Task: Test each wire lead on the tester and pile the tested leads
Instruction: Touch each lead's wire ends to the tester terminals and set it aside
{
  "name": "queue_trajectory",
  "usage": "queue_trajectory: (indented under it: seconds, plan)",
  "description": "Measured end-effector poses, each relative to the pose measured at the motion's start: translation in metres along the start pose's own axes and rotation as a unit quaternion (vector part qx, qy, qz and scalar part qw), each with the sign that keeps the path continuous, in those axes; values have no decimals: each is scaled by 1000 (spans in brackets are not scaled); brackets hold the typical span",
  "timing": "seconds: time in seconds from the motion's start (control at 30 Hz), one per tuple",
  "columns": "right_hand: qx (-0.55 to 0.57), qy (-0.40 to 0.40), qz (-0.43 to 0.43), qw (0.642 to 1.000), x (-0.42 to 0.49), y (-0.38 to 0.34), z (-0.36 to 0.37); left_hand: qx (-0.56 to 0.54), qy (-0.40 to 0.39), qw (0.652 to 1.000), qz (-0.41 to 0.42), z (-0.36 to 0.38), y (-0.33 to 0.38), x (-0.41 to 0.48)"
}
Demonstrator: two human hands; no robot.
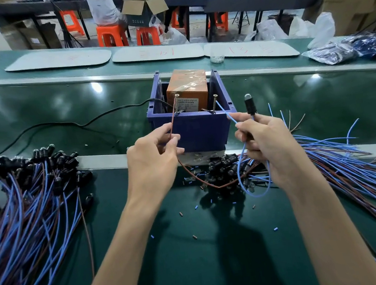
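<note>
A person's left hand (154, 163) pinches a thin brown wire (173, 118) between thumb and fingers, its tip alongside one upright threaded screw (176, 104) of the tester (187, 87), an orange film-wrapped box in a blue plastic crate (199, 128). The right hand (268, 146) pinches the lead's blue wire (226, 113), which reaches the second screw (214, 104). The lead's black cylindrical bulb holder (249, 105) stands upright above that hand's curled fingers. Tangled leads lie heaped left (22, 200) and right (339, 158) on the glossy green tabletop (196, 249).
</note>
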State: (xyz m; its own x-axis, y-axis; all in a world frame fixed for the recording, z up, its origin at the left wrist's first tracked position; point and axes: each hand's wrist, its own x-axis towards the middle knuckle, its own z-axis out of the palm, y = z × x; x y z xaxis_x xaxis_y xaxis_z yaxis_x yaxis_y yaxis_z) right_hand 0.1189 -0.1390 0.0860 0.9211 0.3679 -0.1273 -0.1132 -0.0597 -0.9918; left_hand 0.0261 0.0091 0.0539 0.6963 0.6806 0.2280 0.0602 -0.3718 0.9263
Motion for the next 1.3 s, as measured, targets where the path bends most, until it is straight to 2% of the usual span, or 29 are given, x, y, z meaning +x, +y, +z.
queue_trajectory:
  seconds: [0.57, 1.3]
  plan:
    - [2, -9, -2, 1000, 1, 1, 1, 53, -16, 998, 10, 0, 0, -1]
    - [-9, -16, -17, 1000, -1, 1, 0, 37, -39, 998, 20, 1, -2, 0]
